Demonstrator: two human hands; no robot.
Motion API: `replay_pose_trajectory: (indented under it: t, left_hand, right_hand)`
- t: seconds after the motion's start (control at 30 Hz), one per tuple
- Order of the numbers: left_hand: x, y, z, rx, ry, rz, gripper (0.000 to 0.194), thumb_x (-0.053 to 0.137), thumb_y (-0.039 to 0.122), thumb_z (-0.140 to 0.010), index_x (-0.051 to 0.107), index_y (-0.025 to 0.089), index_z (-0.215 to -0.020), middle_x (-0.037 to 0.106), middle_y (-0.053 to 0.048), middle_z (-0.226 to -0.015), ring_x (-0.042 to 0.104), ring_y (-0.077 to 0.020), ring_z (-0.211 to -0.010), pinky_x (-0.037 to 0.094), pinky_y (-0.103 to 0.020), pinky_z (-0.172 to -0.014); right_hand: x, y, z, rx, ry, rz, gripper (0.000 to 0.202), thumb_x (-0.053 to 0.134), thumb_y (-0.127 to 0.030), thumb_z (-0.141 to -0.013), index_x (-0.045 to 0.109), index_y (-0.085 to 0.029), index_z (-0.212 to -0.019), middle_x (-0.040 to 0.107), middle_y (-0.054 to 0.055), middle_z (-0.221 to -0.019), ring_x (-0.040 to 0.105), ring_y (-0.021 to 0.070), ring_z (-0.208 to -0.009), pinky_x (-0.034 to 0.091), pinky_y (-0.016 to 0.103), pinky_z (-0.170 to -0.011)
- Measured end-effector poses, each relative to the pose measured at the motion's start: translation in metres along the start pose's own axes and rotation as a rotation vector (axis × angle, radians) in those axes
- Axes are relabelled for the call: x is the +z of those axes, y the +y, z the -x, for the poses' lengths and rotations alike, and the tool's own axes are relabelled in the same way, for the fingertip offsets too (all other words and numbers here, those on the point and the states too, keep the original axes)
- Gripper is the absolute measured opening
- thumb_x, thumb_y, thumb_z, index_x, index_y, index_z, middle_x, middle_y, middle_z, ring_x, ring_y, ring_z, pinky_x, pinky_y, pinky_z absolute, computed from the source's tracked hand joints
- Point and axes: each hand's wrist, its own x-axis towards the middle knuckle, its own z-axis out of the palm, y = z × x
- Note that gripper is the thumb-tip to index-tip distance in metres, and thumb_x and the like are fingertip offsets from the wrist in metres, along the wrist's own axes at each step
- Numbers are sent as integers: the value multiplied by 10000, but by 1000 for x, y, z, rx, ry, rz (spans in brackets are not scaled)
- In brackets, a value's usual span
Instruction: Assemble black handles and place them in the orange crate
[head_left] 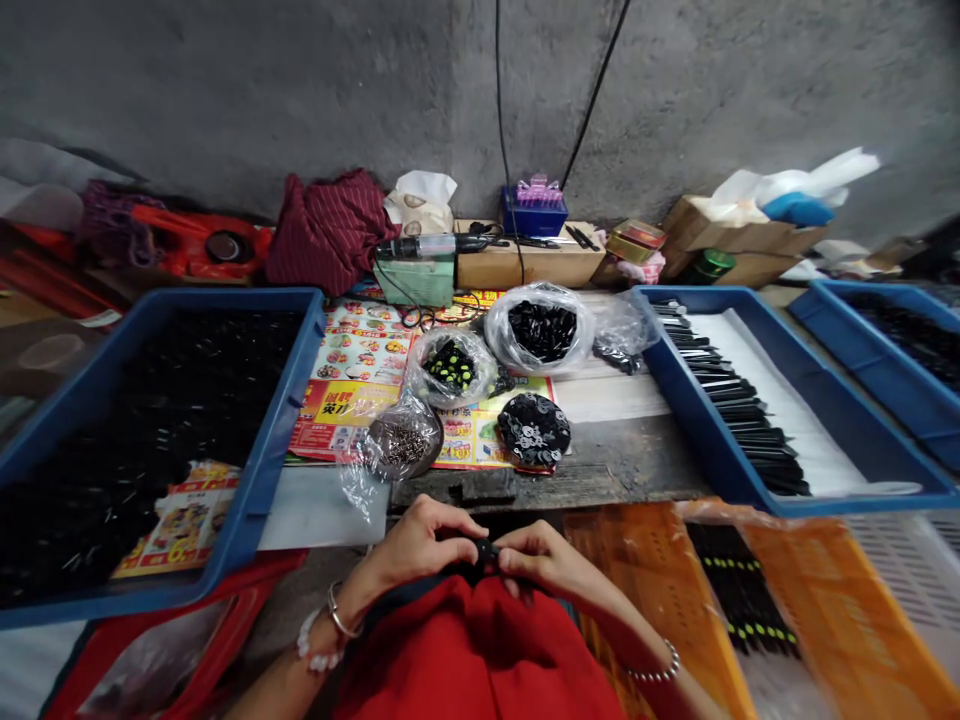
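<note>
- Gray wall [300, 80] at twelve o'clock, with two black cords [501, 110] hanging in front of it. Below it is a worn tabletop [622, 465] with bright papers [360, 375] on it.
- One small black part [487, 551] is at six o'clock, between the two hands, just over a red cloth [487, 650]. Fingers hide most of it, so I cannot tell its full shape.
- Left hand [431, 540]: thumb and finger are close together, pinching the black part.
- Right hand [541, 553]: its fingertips are nearly closed too, holding the other side.
- I think the part is light and hard, maybe smooth and a bit slippery. It does not look easy to break. Holding it by its edges with fingertips seems best.
- Three blue trays: one at nine o'clock [277, 450], one at three o'clock [840, 506], and one farther out at three o'clock [862, 365].
- Four clear bags near the middle: black bits at two o'clock [499, 330], green-dotted bits at nine [484, 375], metal bits at eight [356, 470], and a small bag at three [637, 325].
- One round heap [534, 432] of black and shiny flat bits is at five o'clock.
- Bits and sticks [739, 400] are too many to count.
</note>
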Motion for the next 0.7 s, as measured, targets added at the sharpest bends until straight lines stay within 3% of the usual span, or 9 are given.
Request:
replay_pose_trajectory:
  t: [0.23,0.37,0.47,0.7]
  left_hand:
    - [7,-3,2,-100,85,-36,172,659,189,-724,762,156,-857,660,21,-584,508,-107,-518,356,-194,-496]
    - [9,2,1,-44,69,-68,157,667,180,-740,769,184,-860,728,14,-712,589,-124,-611,410,-199,-595]
    - [11,8,1,-13,54,-71,170,663,150,-748,772,199,-870,760,7,-799,645,-143,-693,434,-206,-675]
    - [21,11,2,-38,80,-78,154,666,152,-747,776,195,-847,767,-3,-799,662,-162,-706,437,-221,-680]
  right_hand:
    - [2,-2,-2,69,9,-93,531,673,-607,-748,695,-84,-835,687,68,-715,566,126,-496,452,236,-504]
    - [4,-3,-6,44,39,-116,513,700,-588,-727,724,-88,-839,686,66,-724,566,129,-533,463,241,-525]
    - [5,-2,-7,28,87,-117,471,704,-556,-734,723,-88,-780,670,52,-654,524,111,-502,431,227,-513]
    - [11,6,-8,51,241,-163,376,687,-448,-699,646,-107,-546,550,-5,-444,360,62,-375,235,201,-404]
